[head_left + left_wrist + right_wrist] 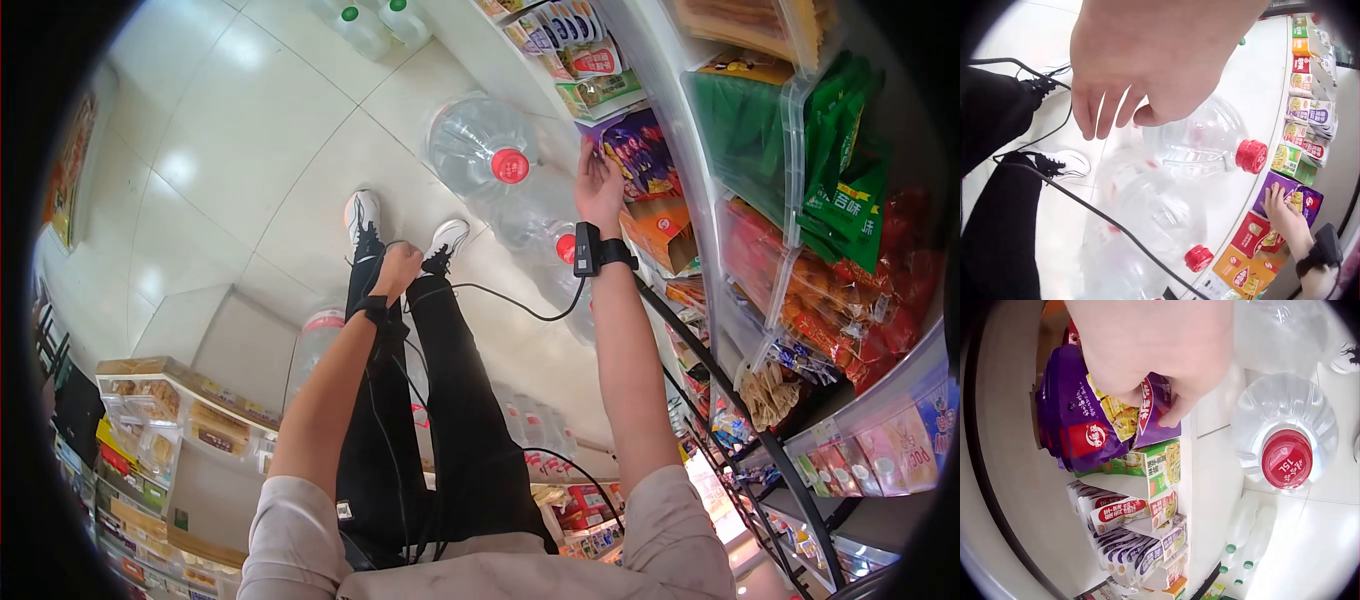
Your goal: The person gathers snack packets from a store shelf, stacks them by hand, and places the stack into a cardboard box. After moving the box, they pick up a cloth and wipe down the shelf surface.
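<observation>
My right hand (600, 190) is at a purple display box (1279, 186) on the low shelf. Fingers lie along the box's front, and the thumb side reaches over its edge, so the hand grips the front panel. Purple snack packets (1063, 419) stand in the box, partly covered by the hand in the right wrist view. My left hand (402, 268) hangs in front of my legs with loosely bent fingers, holding nothing. In the left wrist view it shows above a large clear water bottle (1194, 140) with a red cap.
Boxes of white pouches (1119, 512) line the same shelf beside the purple one; an orange box (660, 235) sits on the other side. More large bottles (480, 140) stand on the floor along the shelf. Black cables (520, 312) hang between my arms. Clear bins of packets (745, 130) stand higher up.
</observation>
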A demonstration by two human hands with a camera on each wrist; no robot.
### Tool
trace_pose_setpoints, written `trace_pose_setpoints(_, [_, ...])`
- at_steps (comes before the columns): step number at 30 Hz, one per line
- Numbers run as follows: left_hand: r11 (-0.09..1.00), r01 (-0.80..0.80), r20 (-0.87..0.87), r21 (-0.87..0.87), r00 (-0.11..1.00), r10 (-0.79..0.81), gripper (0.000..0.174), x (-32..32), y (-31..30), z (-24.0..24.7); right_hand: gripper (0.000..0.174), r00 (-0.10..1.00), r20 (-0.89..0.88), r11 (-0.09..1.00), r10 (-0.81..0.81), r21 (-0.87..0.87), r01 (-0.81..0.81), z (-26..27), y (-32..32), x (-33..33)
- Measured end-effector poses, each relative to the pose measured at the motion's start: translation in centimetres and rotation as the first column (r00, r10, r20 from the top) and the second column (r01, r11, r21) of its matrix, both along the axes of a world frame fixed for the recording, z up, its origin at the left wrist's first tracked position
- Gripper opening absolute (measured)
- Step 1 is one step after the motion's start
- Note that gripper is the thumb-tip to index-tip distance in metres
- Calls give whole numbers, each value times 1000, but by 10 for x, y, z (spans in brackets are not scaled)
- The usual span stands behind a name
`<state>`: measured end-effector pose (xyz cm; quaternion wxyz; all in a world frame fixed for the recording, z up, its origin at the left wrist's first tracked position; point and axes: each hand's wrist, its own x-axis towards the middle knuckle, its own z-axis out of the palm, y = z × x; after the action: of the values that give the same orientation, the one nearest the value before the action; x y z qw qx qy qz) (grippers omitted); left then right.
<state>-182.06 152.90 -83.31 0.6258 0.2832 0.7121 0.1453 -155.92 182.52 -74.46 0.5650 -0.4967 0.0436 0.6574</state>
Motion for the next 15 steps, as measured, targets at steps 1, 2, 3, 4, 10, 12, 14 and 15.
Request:
trace_pose_setpoints(1, [998,24,-69,61,997,-20,30,0,-14,-10,39,1000,-12,1000,1,15,0,-2,-1,1])
trace_pose_setpoints(2, [991,51,-140,120,990,-34,30,-1,-27,-20,39,1000,-25,1000,2,31,-2,-3,-2,1])
trace_pose_setpoints(3, [991,129,-165,41,979,-121,31,-5,-32,-19,39,999,-38,999,6,48,-4,-5,-3,0])
trace_pose_setpoints(4, [978,206,-182,-41,961,-210,33,-9,-36,-19,39,1000,-24,999,5,47,-4,-6,-4,0])
trace_pose_setpoints(10, [810,313,-224,-496,855,-468,56,-10,-46,26,46,997,76,998,14,67,-19,-6,-13,-4])
trace_pose_setpoints(12, [771,303,-249,-560,826,-505,60,-4,-59,33,46,998,68,998,-5,61,1,-6,-17,-4])
trace_pose_setpoints(14, [698,292,-238,-654,796,-556,84,0,-68,42,48,995,99,998,-17,58,12,-2,-22,-10])
trace_pose_setpoints(15, [663,304,-225,-684,776,-588,90,4,-78,40,49,993,113,998,-23,57,16,1,-25,-15])
